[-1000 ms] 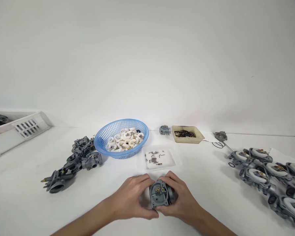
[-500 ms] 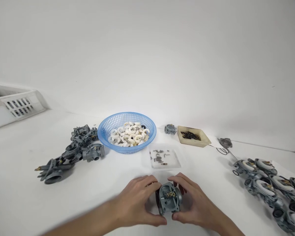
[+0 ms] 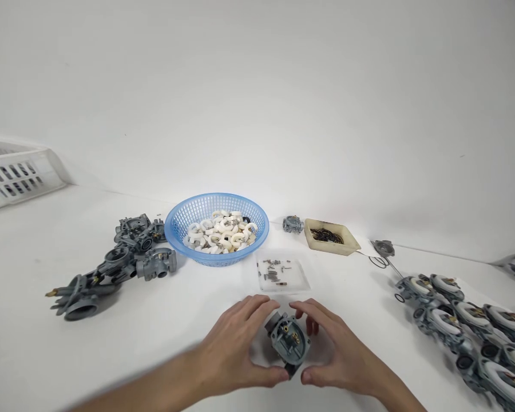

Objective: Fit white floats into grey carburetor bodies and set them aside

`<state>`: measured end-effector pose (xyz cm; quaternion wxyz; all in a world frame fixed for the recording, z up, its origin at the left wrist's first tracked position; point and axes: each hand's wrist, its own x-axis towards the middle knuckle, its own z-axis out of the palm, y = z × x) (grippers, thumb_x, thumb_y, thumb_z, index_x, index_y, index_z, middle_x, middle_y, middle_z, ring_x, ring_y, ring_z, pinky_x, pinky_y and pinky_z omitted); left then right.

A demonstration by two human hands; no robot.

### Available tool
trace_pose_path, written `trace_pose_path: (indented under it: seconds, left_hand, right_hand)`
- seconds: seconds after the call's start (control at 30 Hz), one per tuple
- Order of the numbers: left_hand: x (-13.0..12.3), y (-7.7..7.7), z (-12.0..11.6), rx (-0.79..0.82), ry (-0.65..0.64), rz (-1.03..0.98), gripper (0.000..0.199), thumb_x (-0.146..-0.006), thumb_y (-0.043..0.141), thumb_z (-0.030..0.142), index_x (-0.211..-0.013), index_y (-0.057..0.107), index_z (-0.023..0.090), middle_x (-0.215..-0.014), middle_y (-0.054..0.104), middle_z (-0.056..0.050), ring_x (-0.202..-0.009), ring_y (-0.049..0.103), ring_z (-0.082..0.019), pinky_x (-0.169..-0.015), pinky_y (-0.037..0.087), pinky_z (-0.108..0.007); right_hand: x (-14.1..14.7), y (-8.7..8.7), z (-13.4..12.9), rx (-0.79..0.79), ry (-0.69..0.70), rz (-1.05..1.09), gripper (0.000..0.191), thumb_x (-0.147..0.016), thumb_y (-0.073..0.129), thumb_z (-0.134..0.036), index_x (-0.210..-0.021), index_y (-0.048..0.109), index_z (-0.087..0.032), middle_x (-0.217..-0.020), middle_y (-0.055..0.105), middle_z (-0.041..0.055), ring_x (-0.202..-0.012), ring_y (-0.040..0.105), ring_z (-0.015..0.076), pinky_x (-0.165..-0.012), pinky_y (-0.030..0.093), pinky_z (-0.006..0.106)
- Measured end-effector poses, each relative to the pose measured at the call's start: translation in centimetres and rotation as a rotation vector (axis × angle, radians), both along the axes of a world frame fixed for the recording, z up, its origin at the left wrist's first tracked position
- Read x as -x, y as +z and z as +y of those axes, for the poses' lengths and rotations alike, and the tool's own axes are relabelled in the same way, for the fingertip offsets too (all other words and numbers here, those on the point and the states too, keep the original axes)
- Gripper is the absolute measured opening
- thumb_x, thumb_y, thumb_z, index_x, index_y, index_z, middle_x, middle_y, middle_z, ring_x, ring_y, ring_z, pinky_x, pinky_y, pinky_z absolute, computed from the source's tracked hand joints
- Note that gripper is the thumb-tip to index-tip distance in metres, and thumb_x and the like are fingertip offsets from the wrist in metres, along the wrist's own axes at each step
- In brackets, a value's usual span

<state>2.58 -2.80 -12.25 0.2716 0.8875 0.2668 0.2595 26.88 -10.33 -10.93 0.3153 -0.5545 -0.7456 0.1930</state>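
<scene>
A grey metal carburetor body (image 3: pixel 289 340) lies between my hands near the front of the table, its open bowl side up and brass jets showing inside. My left hand (image 3: pixel 236 346) curves round its left side, with the thumb against the lower end and the index finger by the upper end. On the other side, my right hand (image 3: pixel 337 349) is curved with thumb and fingers apart; a small gap shows between it and the body. Just beyond stands a clear shallow tray (image 3: pixel 294 277) with small pins, springs and brass parts.
A blue basket (image 3: pixel 217 197) holds many white floats. Several carburetor bodies (image 3: pixel 115 257) lie at left, near a white crate (image 3: pixel 26 177). Behind are another carburetor body (image 3: pixel 292 224) and a cream tray (image 3: pixel 332 248) of black rings. Carburetors with white floats (image 3: pixel 472 315) fill the right.
The carburetor body has turned between my hands, its jets now toward the upper left. My right hand's fingers have come slightly away from it. The view has shifted a little to the right.
</scene>
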Motion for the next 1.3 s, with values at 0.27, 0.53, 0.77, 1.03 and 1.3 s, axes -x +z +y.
trace_pose_path:
  seconds: [0.27, 0.53, 0.77, 1.03, 1.3]
  left_hand:
    - [0.3, 0.6, 0.1, 0.173, -0.032, 0.047, 0.083, -0.075, 0.081, 0.046, -0.147, 0.044, 0.031, -0.143, 0.057, -0.007, -0.127, 0.056, -0.034, -0.108, 0.049, -0.048]
    - [1.2, 1.3, 0.7, 0.284, 0.034, -0.018, 0.071, -0.078, 0.072, 0.044, -0.143, 0.045, 0.031, -0.121, 0.063, -0.005, -0.115, 0.060, -0.032, -0.104, 0.048, -0.048]
    - [1.0, 2.8, 0.8, 0.326, 0.007, -0.015, 0.078, -0.070, 0.074, 0.024, -0.141, 0.045, 0.031, -0.129, 0.056, -0.006, -0.121, 0.055, -0.030, -0.102, 0.049, -0.042]
    - [0.4, 1.7, 0.3, 0.335, -0.054, -0.008, 0.092, -0.066, 0.082, 0.028, -0.149, 0.040, 0.032, -0.150, 0.046, -0.007, -0.133, 0.050, -0.034, -0.109, 0.049, -0.042]
    - [0.4, 1.0, 0.5, 0.339, -0.077, -0.006, 0.097, -0.064, 0.088, 0.036, -0.149, 0.041, 0.033, -0.149, 0.050, -0.005, -0.135, 0.050, -0.033, -0.114, 0.044, -0.043]
  right_hand:
    - [0.5, 2.3, -0.1, 0.182, 0.086, 0.116, 0.067, -0.072, 0.080, -0.041, -0.135, 0.057, -0.046, -0.114, 0.068, 0.0050, -0.086, 0.066, 0.0256, -0.078, 0.060, 0.043]
    - [-1.9, 1.4, 0.2, 0.032, -0.143, 0.061, 0.054, -0.080, 0.063, -0.040, -0.133, 0.058, -0.049, -0.109, 0.069, 0.0060, -0.078, 0.063, 0.0251, -0.074, 0.058, 0.050]
    - [-1.9, 2.7, 0.1, 0.218, 0.036, 0.111, 0.060, -0.077, 0.072, -0.032, -0.132, 0.057, -0.048, -0.115, 0.066, 0.0027, -0.085, 0.062, 0.0235, -0.083, 0.058, 0.045]
    - [0.5, 1.8, -0.3, 0.173, 0.020, 0.103, 0.084, -0.068, 0.079, -0.027, -0.143, 0.047, -0.049, -0.129, 0.062, 0.0028, -0.101, 0.064, 0.0292, -0.090, 0.057, 0.047]
    - [0.9, 2.4, -0.2, 0.144, 0.086, 0.109, 0.084, -0.070, 0.079, -0.023, -0.143, 0.048, -0.050, -0.129, 0.064, 0.0008, -0.103, 0.066, 0.0269, -0.085, 0.060, 0.041]
